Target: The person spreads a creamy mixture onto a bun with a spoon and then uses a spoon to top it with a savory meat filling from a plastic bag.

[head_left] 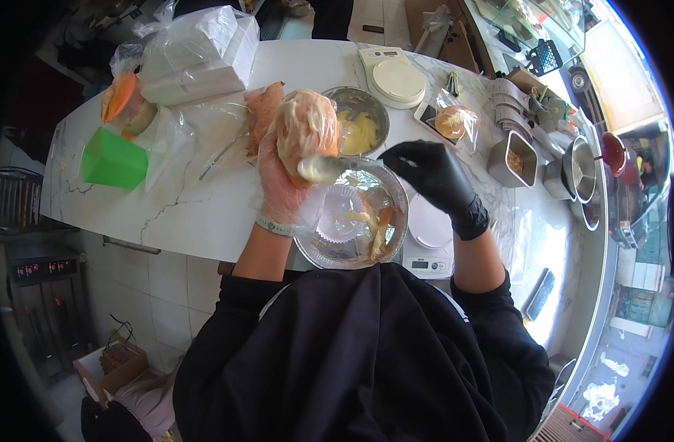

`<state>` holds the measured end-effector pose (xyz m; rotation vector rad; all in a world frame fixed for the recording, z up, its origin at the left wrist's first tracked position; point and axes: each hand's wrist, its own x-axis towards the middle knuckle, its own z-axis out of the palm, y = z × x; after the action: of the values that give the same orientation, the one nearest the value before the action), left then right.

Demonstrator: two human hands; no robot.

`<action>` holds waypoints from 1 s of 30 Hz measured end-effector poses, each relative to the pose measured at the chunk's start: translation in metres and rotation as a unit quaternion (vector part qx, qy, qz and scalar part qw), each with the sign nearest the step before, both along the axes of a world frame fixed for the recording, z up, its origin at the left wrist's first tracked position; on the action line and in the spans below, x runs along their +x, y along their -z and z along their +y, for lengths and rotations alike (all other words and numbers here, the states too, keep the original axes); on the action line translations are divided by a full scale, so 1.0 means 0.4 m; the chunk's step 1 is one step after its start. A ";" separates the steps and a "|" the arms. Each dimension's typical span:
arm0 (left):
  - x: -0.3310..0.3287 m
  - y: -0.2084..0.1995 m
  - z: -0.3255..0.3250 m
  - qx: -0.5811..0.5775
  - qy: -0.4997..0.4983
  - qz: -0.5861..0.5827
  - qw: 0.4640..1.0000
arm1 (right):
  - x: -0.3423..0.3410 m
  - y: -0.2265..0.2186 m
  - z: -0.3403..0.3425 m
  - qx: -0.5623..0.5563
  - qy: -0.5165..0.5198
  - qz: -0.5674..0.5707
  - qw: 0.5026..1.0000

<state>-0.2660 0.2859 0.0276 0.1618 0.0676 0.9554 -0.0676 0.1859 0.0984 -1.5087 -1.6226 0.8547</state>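
My left hand (pixel 279 184), in a clear plastic glove, holds up a round bread bun (pixel 307 125) smeared with pale cream. My right hand (pixel 432 173), in a black glove, has its fingers closed round the handle of a spoon (pixel 320 170). The spoon's cream-coated bowl is at the lower edge of the bun. Below both lies a round metal tray (pixel 401 225) holding a white paper baking cup (pixel 338 214) and bread crust strips (pixel 382 232). Just behind the bun stands a metal mixing bowl (pixel 382 110) with yellow cream (pixel 357 132) in it.
White scales stand at the back (pixel 398 79) and beside the tray (pixel 429 250). A wrapped bun (pixel 455 121) lies near a phone (pixel 426 114). Metal containers (pixel 512 160) line the right. At left are a green container (pixel 114 158), an orange-lidded jar (pixel 128 107) and white boxes (pixel 200 59).
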 end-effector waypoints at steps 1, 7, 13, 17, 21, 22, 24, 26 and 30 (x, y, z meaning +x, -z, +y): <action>0.000 0.000 -0.002 0.007 0.007 0.012 1.000 | 0.014 0.010 0.017 0.033 0.024 -0.008 0.999; 0.011 -0.005 -0.017 0.034 0.008 0.023 0.999 | 0.012 0.033 0.042 0.071 0.043 -0.022 0.996; 0.016 -0.034 -0.024 0.003 0.020 0.013 1.000 | 0.015 0.027 0.033 0.050 0.063 0.012 0.997; 0.015 -0.019 -0.024 0.013 -0.010 0.015 1.000 | -0.023 0.020 0.020 0.091 0.054 -0.047 0.993; 0.007 -0.008 -0.021 -0.038 -0.015 -0.053 0.998 | -0.030 0.025 -0.009 0.091 0.046 -0.014 0.995; 0.004 -0.002 -0.020 -0.045 -0.015 -0.095 0.994 | -0.019 0.036 -0.002 0.106 0.082 -0.005 0.991; 0.010 -0.017 -0.026 -0.041 -0.024 -0.078 0.996 | -0.016 0.044 0.010 0.154 0.134 0.026 0.979; 0.013 -0.021 -0.027 -0.036 -0.035 -0.061 0.997 | -0.042 0.020 -0.006 0.199 0.145 -0.031 0.969; 0.014 -0.023 -0.025 -0.088 -0.036 -0.046 0.994 | -0.043 0.040 -0.009 0.325 0.071 -0.202 0.921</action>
<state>-0.2605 0.2757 0.0366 -0.0476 0.0735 1.0228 -0.0848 0.1823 0.0824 -1.3320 -1.8096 -0.1103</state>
